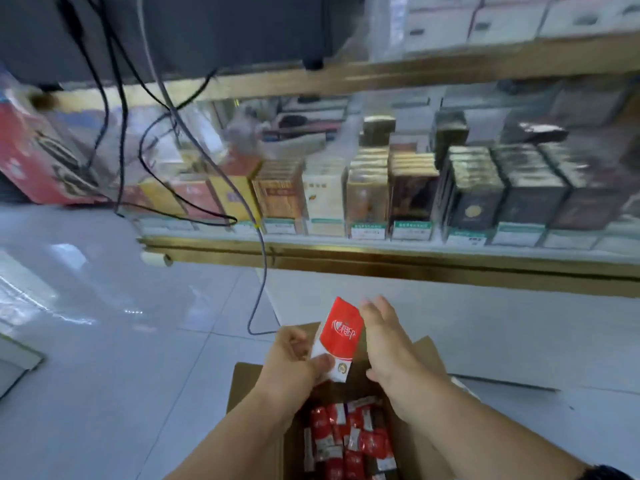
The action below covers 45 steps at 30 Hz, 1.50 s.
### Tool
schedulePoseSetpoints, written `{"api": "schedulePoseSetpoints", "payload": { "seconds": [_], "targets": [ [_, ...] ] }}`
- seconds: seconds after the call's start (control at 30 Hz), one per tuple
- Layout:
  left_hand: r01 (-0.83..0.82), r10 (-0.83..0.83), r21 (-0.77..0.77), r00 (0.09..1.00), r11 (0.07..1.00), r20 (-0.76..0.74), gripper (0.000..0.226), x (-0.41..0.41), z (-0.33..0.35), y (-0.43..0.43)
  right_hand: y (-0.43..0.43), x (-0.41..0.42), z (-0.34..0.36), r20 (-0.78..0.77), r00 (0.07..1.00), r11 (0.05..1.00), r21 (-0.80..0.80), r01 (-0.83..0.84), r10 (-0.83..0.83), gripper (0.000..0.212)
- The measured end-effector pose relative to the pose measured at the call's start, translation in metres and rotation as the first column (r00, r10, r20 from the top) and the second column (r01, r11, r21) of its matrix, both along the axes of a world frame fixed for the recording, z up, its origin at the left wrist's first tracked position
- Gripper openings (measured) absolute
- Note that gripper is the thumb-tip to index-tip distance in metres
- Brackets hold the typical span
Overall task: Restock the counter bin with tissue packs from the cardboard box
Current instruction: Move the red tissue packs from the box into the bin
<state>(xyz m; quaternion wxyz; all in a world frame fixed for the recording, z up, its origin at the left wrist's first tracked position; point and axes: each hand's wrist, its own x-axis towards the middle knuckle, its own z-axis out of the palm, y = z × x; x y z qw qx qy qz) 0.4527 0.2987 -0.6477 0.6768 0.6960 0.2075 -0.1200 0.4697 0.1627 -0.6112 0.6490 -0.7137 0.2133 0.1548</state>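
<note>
Nearest, low in the open cardboard box [239,386] on the floor: loose red-and-white tissue packs [349,441], heaped any way up. Just above the box rim, a single tissue pack [341,332], upright and slightly tilted, pinched at its white lower end between thumb and fingers of the left grip [294,362]. Right grip [391,344] unclenched, fingers loosely extended along the pack's right edge, perhaps brushing it, hard to tell through the blur. Probably light, soft and squashy under a slick film wrapper; best taken across the broad faces near the middle, firmly enough not to slip, without crushing. Beyond, pale floor tiles [138,341], a trailing grey cable [265,268], then the glass display case [415,268] of cigarette packs [367,199]. No counter bin in sight.
</note>
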Motion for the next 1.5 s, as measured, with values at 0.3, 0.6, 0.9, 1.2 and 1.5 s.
{"api": "schedulePoseSetpoints", "payload": {
  "seconds": [0.3, 0.6, 0.9, 1.2, 1.5],
  "targets": [
    [-0.167, 0.090, 0.113, 0.866, 0.980, 0.493, 0.038, -0.007, 0.217, -0.039, -0.006, -0.013, 0.219, 0.439, 0.898, 0.997, -0.073, 0.015, 0.019, 0.085],
    [-0.221, 0.008, 0.162, 0.613, 0.962, 0.790, 0.047, -0.009, 0.364, -0.084, -0.033, -0.013, 0.365, 0.667, 0.743, 0.982, -0.094, 0.162, -0.059, 0.087],
    [0.007, -0.106, 0.124, 0.575, 0.992, 0.811, 0.071, 0.027, 0.453, -0.091, -0.095, 0.042, 0.459, 0.778, 0.607, 0.937, -0.073, 0.341, -0.161, 0.077],
    [-0.032, -0.087, 0.121, 0.520, 0.992, 0.850, 0.073, 0.079, 0.486, -0.059, -0.134, 0.136, 0.461, 0.513, 0.857, 0.686, -0.640, 0.347, 0.045, 0.069],
    [0.016, -0.115, 0.123, 0.500, 0.992, 0.858, 0.066, 0.107, 0.486, -0.067, -0.115, 0.168, 0.423, 0.046, 0.984, 0.378, -0.926, -0.023, 0.172, 0.094]
  ]
}}
